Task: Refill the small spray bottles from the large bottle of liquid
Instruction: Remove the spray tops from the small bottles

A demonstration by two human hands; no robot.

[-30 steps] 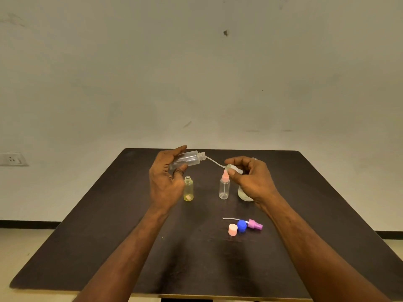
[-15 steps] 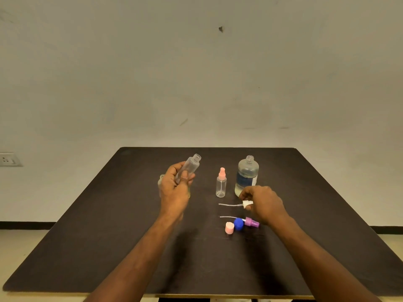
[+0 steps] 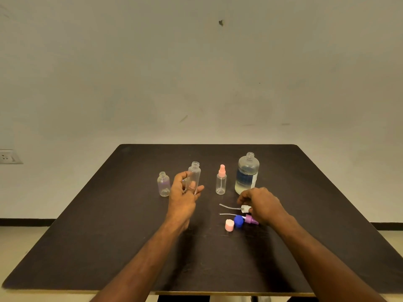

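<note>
At the far left edge of the frame a white wall socket (image 3: 8, 156) sits on the pale wall; the dark brown square table (image 3: 91, 225) fills the lower half. Left of centre a short clear plastic bottle with no cap (image 3: 163, 184) stands upright on the table; just to its right your left hand (image 3: 183, 196) grips a tall clear cylindrical bottle (image 3: 194, 176), open-necked and upright, with thumb and fingers curled round its lower part. Further right a slim clear spray bottle with a pink nozzle (image 3: 221, 180) stands alone; beside it, right of centre, stands the large clear bottle of pale liquid with a blue label (image 3: 247, 174), uncapped. Below it your right hand (image 3: 260, 205) rests low over the table, fingers pinching a white spray pump head with a thin dip tube (image 3: 243, 208) that points left. Just below lie a purple spray pump head (image 3: 250, 219), a round blue cap (image 3: 238, 221) and a small pink cap (image 3: 229, 225), close together.
</note>
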